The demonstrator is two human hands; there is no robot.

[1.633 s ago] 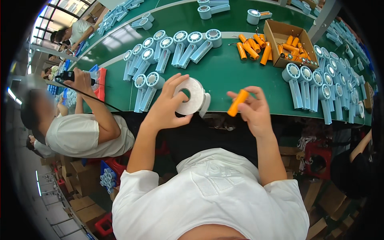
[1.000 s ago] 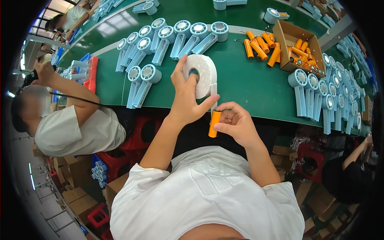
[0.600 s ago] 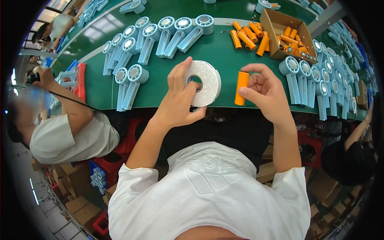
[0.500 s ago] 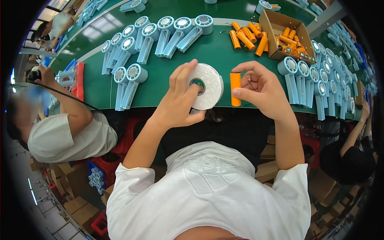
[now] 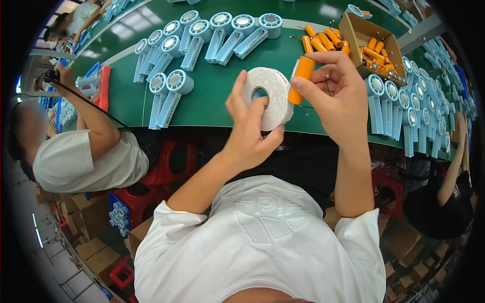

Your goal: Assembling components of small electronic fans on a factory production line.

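Observation:
A roll of white foam tape (image 5: 275,103) is gripped by my left hand (image 5: 248,126), with a finger through its core and the thumb at its lower edge. My right hand (image 5: 336,96) pinches an orange cylindrical battery (image 5: 301,80) between thumb and fingers, its thin wires showing against the palm. The battery is tilted and its side lies against the right edge of the roll, as far as I can see. A pale strip shows along the battery's left side. Both hands are above the near edge of the green table (image 5: 212,96).
Light-blue handheld fan bodies (image 5: 199,45) lie in rows at the far left, with more (image 5: 404,101) at the right. A cardboard box (image 5: 353,40) holds orange batteries, others loose beside it. A red-rimmed bin (image 5: 105,91) stands left, near a seated person (image 5: 86,156). Another person (image 5: 439,202) sits right.
The tape roll and the battery have come together, the roll moving right and the battery tilting and rising slightly. The whole view has shifted a little.

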